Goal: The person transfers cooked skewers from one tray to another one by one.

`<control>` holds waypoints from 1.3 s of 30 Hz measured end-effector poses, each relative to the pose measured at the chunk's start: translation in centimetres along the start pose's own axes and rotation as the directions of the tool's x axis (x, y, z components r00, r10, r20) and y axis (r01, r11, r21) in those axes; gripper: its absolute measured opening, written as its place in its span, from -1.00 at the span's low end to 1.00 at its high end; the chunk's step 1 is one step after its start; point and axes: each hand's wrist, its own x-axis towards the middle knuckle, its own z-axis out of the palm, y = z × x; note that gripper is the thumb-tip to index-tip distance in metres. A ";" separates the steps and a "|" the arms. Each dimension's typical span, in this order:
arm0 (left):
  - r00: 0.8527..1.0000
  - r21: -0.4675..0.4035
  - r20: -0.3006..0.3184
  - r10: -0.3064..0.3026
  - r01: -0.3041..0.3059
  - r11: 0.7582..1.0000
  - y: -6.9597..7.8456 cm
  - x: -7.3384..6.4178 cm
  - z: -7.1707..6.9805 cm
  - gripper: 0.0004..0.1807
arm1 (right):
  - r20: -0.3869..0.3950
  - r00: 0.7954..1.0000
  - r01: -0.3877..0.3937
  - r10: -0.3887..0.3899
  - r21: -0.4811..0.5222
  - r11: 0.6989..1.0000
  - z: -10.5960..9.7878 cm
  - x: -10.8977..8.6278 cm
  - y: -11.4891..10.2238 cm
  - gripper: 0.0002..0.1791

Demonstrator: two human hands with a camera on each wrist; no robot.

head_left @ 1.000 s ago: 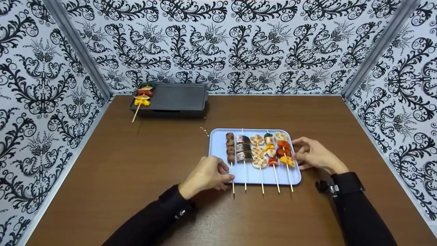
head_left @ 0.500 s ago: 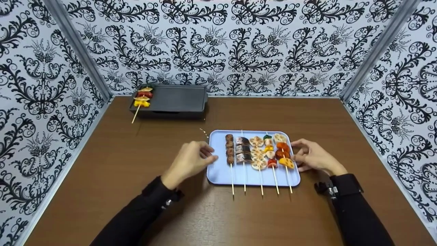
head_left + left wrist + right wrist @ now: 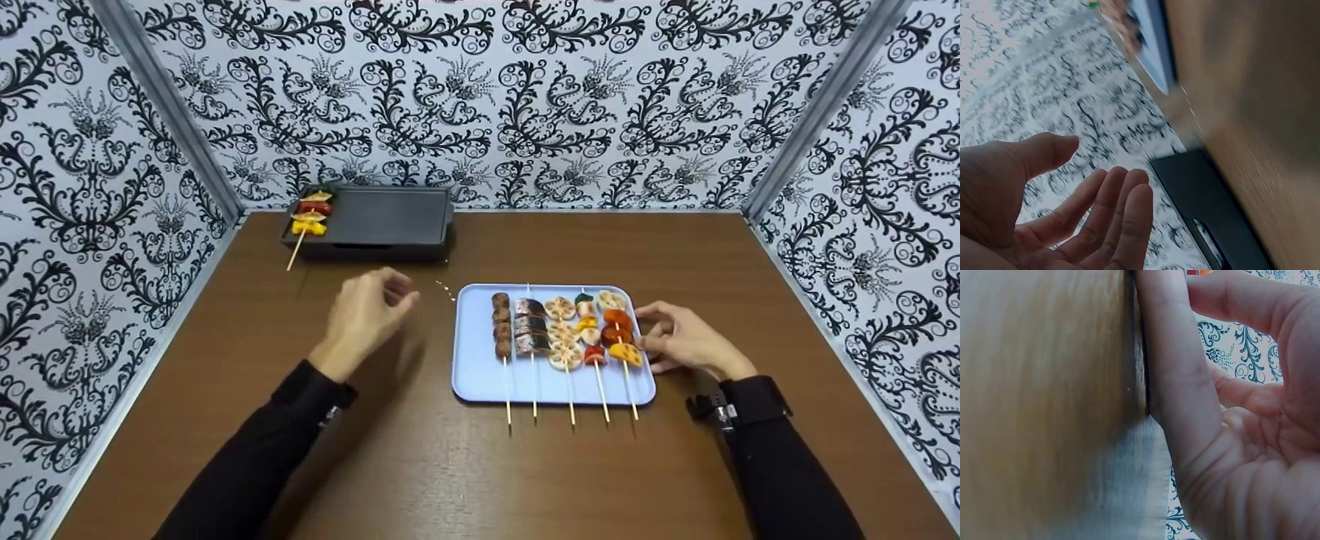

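Observation:
My left hand [image 3: 367, 315], fingers loosely bent and holding nothing, is over the table left of the light blue tray [image 3: 476, 379]. Its thumb and fingertips stand apart in the left wrist view. At the tray's right rim, my right hand [image 3: 694, 345] holds the edge with thumb and fingers. Across the tray lie a meatball skewer [image 3: 502, 326], a skewer of dark-skinned fish pieces [image 3: 531, 326], a lotus root slice skewer [image 3: 564, 334] and two mixed vegetable skewers, one with a red piece [image 3: 594, 355] low on it, the other with an orange-yellow slice [image 3: 625, 354].
A black grill plate [image 3: 386, 217] stands at the back left. One mixed vegetable skewer [image 3: 309, 225] lies on its left side, the stick reaching over the front edge. Patterned walls [image 3: 480, 105] enclose the brown table [image 3: 480, 480] at the back and sides.
My left hand has come away from the meatball skewer's stick and moved left and back toward the grill. The right hand stays at the tray's right edge, and the skewers keep their places.

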 end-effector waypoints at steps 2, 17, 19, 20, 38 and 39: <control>1.000 0.013 -0.022 -0.013 0.013 1.000 -0.8 0.5 -0.5 -0.73 | -0.001 1.000 0.001 -0.001 -0.005 1.000 0.0 0.0 0.0 -0.36; 0.988 0.080 -0.151 -0.046 0.058 0.995 -5.9 3.4 -3.6 -0.56 | -0.009 1.000 -0.008 0.008 -0.008 1.000 0.1 -0.1 0.7 -0.34; 0.987 0.098 -0.151 -0.053 0.068 0.993 -6.5 3.6 -4.0 -0.50 | -0.009 1.000 -0.007 0.007 -0.014 1.000 0.1 -0.2 0.6 -0.34; 0.986 0.104 -0.153 -0.062 0.078 0.991 -6.8 3.7 -4.2 -0.47 | -0.010 1.000 -0.007 0.007 -0.015 1.000 0.2 -0.2 0.6 -0.34; 0.944 0.069 -0.152 -0.293 0.305 0.950 -11.9 5.9 -6.9 -0.12 | -0.004 1.000 0.003 -0.003 0.001 1.000 0.0 0.1 0.2 -0.35; 0.942 0.060 -0.152 -0.298 0.310 0.949 -12.1 6.0 -6.9 -0.10 | -0.003 1.000 0.004 -0.004 0.001 1.000 0.0 0.1 0.2 -0.36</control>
